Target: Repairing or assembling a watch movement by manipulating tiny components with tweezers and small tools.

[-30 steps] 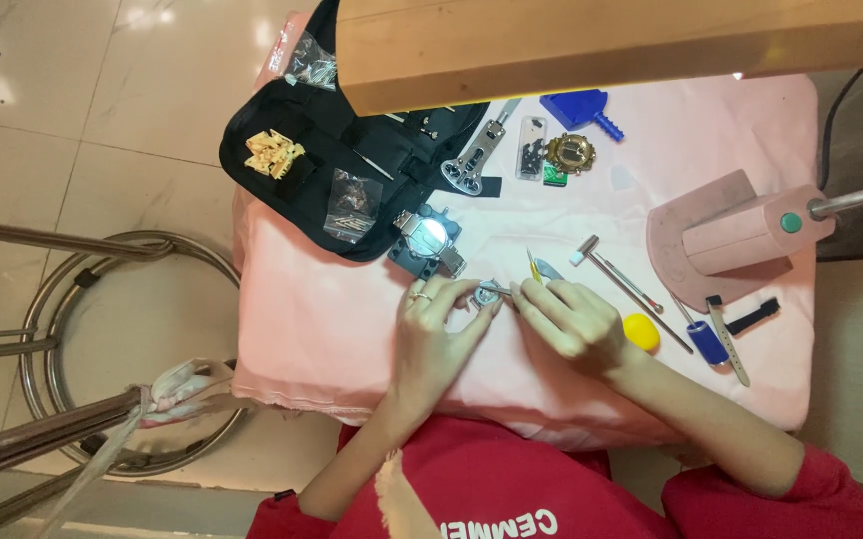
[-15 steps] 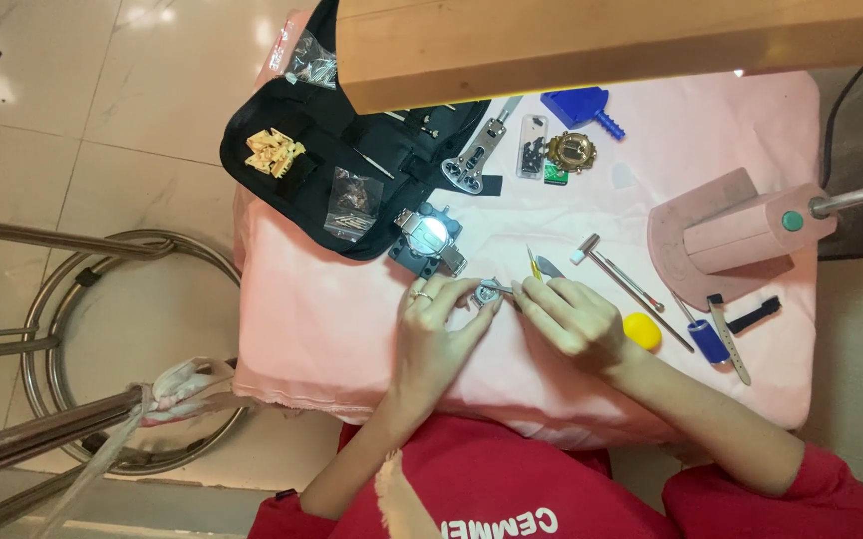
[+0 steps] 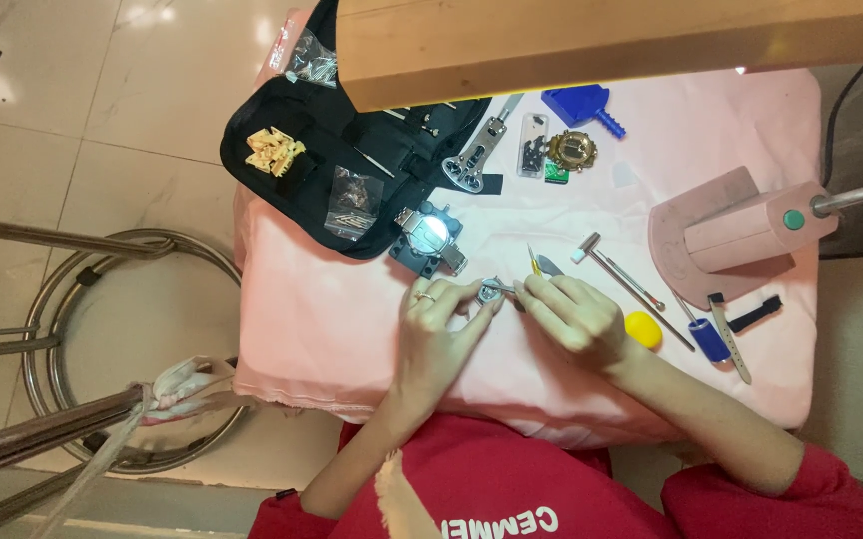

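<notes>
Left hand [image 3: 439,334]: our fingers close narrowly on a small round metal watch part [image 3: 492,287], pinching it at the fingertips just above the pink cloth [image 3: 331,319] that covers the counter. A ring sits on one finger. Right hand [image 3: 569,317]: curled shut around a thin tool [image 3: 499,289] whose tip meets the watch part; the two hands touch at the fingertips. The tool's kind is too small for us to tell.

Watch part location: centre of the counter, between our two hands, just below a black holder block [image 3: 429,238] with a lit round face.

Around the hands we note:
- yellow-handled tweezers [image 3: 534,262] and a small blade, just above the right hand;
- a small hammer [image 3: 621,277] lying slantwise to the right of these;
- a yellow ball [image 3: 643,330] touching the right wrist side;
- a blue-handled tool [image 3: 703,334] and a strap piece [image 3: 731,337] further right;
- a pink lamp base [image 3: 721,235] at the right edge;
- an open black tool case [image 3: 321,150] at upper left, holding small bags of parts;
- a case wrench [image 3: 476,155], a blue tool [image 3: 579,103] and a brass round part [image 3: 572,151] near the top.

A wooden board [image 3: 611,35] crosses the top of the view. We wear red sleeves.
</notes>
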